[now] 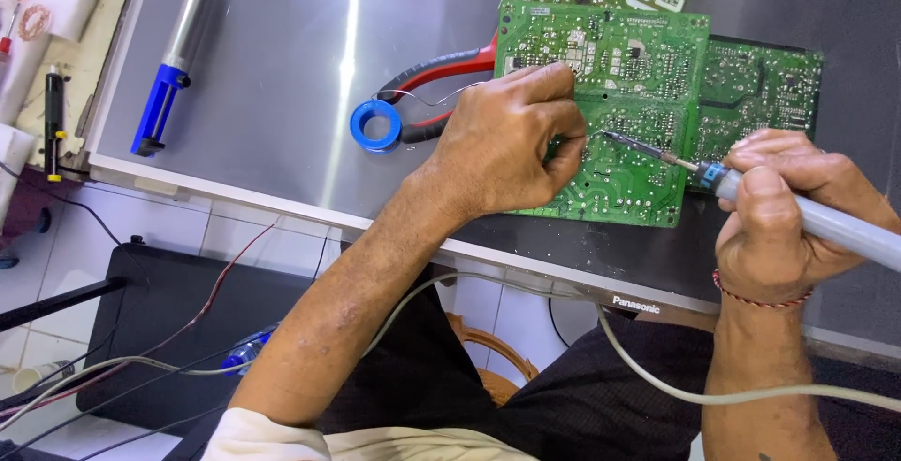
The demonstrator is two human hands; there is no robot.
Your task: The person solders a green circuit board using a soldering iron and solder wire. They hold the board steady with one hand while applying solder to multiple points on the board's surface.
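My left hand (511, 137) rests on a green circuit board (629, 76) and pinches a thin solder wire (427, 99) that runs from a blue solder spool (376, 126). My right hand (784, 212) grips a grey soldering iron (826, 222) like a pen. Its metal tip (619, 139) touches the board right beside my left fingers. The iron's grey cord (657, 381) loops down over my lap.
Two more green boards (760, 85) lie under and behind the first. Red-handled pliers (441, 71) lie by the spool. A blue and silver desoldering pump (174, 57) lies at far left on the grey panel (282, 48). Cables (94, 372) trail below the edge.
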